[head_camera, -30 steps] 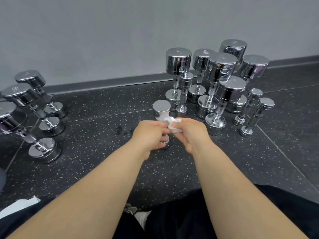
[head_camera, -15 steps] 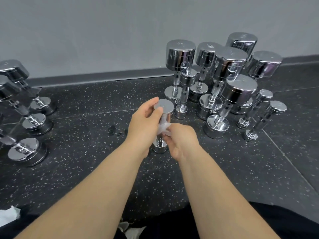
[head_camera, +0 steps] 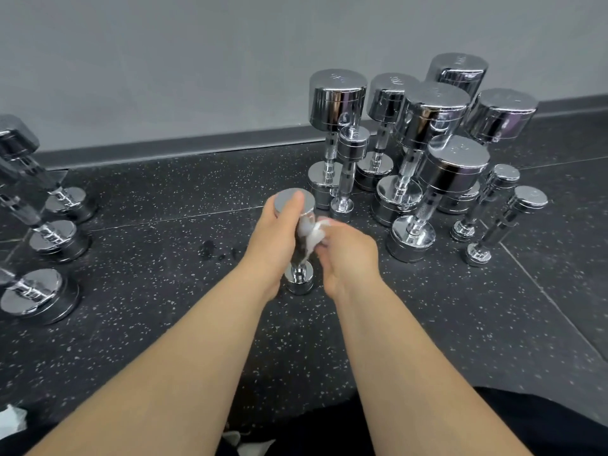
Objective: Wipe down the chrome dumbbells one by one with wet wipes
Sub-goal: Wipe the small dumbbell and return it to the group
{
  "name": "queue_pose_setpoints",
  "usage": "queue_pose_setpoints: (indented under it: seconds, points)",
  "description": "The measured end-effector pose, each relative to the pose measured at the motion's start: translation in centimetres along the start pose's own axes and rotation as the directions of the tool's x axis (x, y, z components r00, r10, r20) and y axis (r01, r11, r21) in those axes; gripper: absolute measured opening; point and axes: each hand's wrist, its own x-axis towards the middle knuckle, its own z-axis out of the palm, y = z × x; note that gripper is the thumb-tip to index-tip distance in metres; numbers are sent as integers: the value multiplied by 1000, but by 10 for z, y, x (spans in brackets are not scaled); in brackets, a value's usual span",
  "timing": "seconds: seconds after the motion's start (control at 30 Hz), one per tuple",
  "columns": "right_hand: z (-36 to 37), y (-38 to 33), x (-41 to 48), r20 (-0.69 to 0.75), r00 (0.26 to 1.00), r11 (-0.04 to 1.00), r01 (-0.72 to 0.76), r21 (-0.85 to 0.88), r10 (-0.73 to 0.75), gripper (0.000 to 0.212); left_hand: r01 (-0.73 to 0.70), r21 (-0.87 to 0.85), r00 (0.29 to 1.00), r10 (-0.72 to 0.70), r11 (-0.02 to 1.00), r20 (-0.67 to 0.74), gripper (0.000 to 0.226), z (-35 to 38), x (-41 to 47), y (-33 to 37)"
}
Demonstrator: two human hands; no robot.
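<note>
A small chrome dumbbell [head_camera: 298, 277] stands on end on the dark speckled floor in the middle of the view. My left hand [head_camera: 275, 236] grips its top head, thumb lying across the flat top. My right hand [head_camera: 349, 255] presses a crumpled white wet wipe [head_camera: 311, 236] against the dumbbell's handle. The handle is mostly hidden by the wipe and my fingers; the lower head shows between my wrists.
Several upright chrome dumbbells [head_camera: 424, 153] of mixed sizes cluster at the right back near the grey wall. Three more dumbbells [head_camera: 49, 238] lean at the left edge. Small wet spots [head_camera: 210, 250] mark the floor. A white wipe packet [head_camera: 11, 421] lies bottom left.
My left hand moved up from the handle to the dumbbell's top head. The right hand with the wipe slid down and then back up along the handle. The camera shifted slightly.
</note>
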Motion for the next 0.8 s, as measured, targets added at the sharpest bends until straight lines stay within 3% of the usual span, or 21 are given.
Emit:
queue_pose_setpoints:
  seconds: [0.13,0.3,0.5,0.63,0.7,0.8]
  points:
    - [-1,-13,2,-41,998,995,-35,89,39,25,-23,73,999,20,997,42,24,6,-5,-10]
    - [-2,-1,-13,14,988,985,-155,-75,157,17,32,5,997,-32,999,-72,46,-2,2,-7]
    - [1,-15,-10,-12,996,995,-82,53,83,22,23,62,999,-26,998,44,44,3,-3,-13]
    - [-6,-19,-13,77,989,985,-118,-128,128,20,97,-34,992,-99,995,-78,53,-3,3,-6]
    - [-4,-24,-12,71,997,978,-17,-208,32,24,150,-135,983,-163,979,-90,53,-12,8,-4]
    - [4,-27,-3,107,960,903,279,-327,-258,25,163,-173,985,-170,971,-26,50,-15,6,-4]
